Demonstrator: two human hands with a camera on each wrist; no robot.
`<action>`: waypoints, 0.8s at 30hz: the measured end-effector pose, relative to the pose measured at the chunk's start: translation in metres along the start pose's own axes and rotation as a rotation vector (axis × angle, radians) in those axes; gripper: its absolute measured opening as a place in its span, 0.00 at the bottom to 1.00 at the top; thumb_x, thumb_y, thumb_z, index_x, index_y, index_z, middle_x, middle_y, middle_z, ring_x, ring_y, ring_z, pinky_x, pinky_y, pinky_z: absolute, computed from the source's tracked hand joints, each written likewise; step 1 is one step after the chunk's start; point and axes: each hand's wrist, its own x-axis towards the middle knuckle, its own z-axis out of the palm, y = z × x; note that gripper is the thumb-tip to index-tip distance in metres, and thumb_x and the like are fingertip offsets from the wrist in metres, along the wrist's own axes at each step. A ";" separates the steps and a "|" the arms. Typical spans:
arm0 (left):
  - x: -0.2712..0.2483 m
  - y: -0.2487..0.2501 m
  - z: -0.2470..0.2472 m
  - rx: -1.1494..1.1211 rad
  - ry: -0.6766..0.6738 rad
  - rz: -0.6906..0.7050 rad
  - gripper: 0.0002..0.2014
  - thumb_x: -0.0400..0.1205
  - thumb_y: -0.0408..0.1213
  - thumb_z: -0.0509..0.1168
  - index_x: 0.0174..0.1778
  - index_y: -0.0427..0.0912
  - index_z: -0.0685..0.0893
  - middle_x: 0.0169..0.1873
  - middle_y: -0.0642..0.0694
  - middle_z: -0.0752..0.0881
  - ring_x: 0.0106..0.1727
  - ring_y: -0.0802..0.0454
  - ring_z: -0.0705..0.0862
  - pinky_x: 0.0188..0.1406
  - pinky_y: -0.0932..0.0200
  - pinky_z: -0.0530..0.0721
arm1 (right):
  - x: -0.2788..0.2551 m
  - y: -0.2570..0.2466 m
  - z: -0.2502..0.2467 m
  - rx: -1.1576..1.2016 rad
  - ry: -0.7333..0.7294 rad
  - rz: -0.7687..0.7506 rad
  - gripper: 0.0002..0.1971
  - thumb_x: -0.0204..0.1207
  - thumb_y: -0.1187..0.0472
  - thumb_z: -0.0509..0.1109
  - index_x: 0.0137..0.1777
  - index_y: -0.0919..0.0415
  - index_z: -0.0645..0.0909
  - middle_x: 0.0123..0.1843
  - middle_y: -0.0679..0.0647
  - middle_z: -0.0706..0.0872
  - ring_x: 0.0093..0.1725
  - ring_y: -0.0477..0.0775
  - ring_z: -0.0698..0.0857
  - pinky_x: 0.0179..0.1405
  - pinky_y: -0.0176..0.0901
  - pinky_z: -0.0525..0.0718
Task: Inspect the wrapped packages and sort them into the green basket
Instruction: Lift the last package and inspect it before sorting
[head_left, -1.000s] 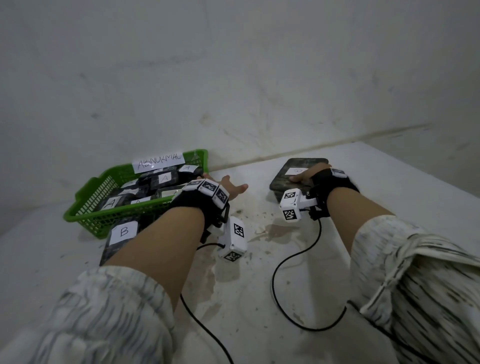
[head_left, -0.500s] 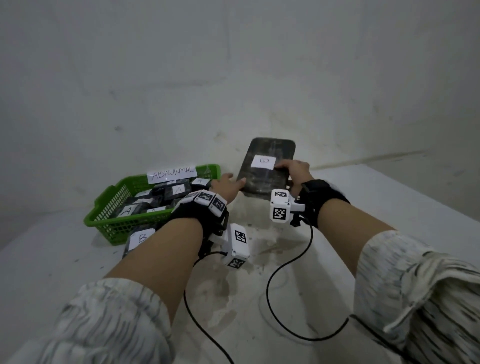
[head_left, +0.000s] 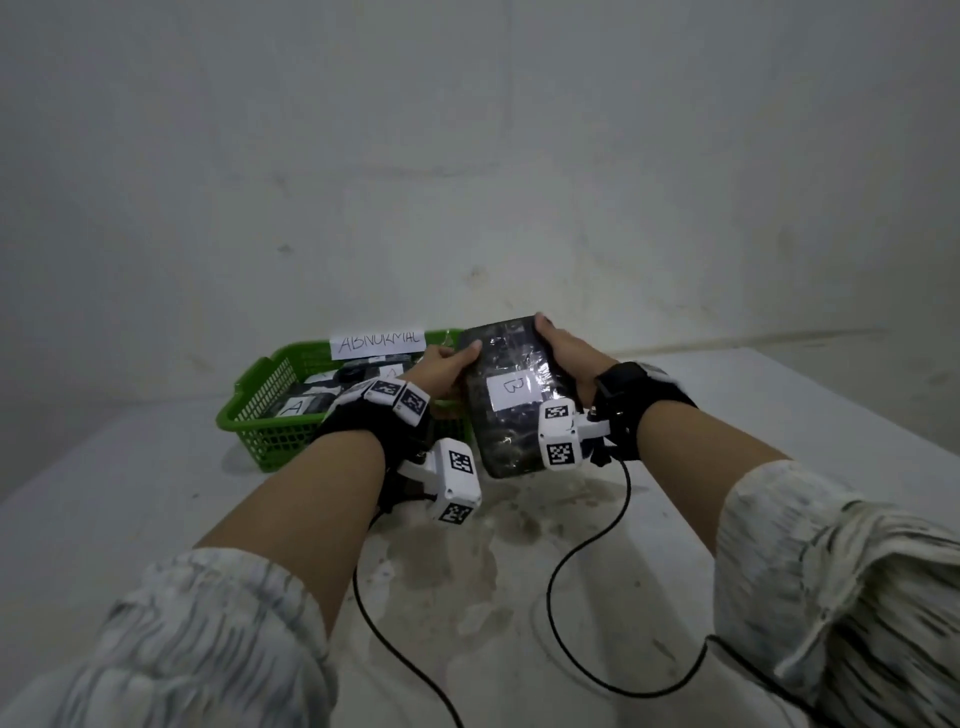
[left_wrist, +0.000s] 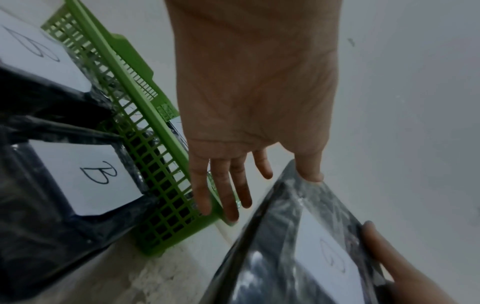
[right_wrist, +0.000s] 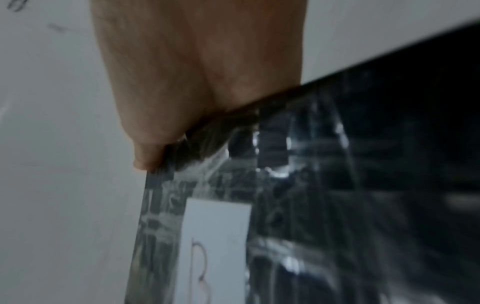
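Package (head_left: 511, 395) sits lifted between both hands, beside the basket (head_left: 270, 410). Left hand (head_left: 441, 371) pinches its left edge; right hand (head_left: 563, 358) grips its right edge.

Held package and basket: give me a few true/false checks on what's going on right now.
1. The held package carries a white label reading B. True.
2. Only the right hand is on the package. False: the left hand holds its other edge as well.
3. The green basket bears a sign reading ABNORMAL. True.
4. The basket holds nothing. False: wrapped packages lie in it, one labelled A.
5. The held package lies flat on the table. False: it is lifted and tilted between the hands.
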 end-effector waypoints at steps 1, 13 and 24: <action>0.003 -0.001 -0.003 -0.042 0.028 0.003 0.18 0.82 0.52 0.63 0.54 0.40 0.73 0.45 0.44 0.82 0.45 0.48 0.83 0.48 0.52 0.82 | -0.004 0.000 0.007 -0.044 -0.026 -0.009 0.34 0.82 0.36 0.52 0.67 0.68 0.79 0.60 0.69 0.86 0.59 0.70 0.86 0.65 0.65 0.81; 0.015 -0.012 -0.032 -0.157 0.211 0.177 0.48 0.61 0.68 0.73 0.67 0.36 0.71 0.60 0.37 0.83 0.59 0.38 0.84 0.64 0.38 0.81 | -0.015 -0.011 0.047 0.078 -0.114 -0.154 0.18 0.83 0.48 0.63 0.60 0.62 0.80 0.57 0.64 0.87 0.53 0.64 0.87 0.63 0.60 0.83; -0.004 -0.010 -0.031 -0.227 0.036 0.047 0.51 0.58 0.59 0.77 0.75 0.41 0.67 0.64 0.36 0.82 0.58 0.36 0.85 0.59 0.34 0.83 | -0.005 -0.007 0.049 0.238 -0.041 -0.194 0.26 0.72 0.55 0.76 0.67 0.68 0.78 0.60 0.68 0.87 0.56 0.67 0.88 0.56 0.59 0.87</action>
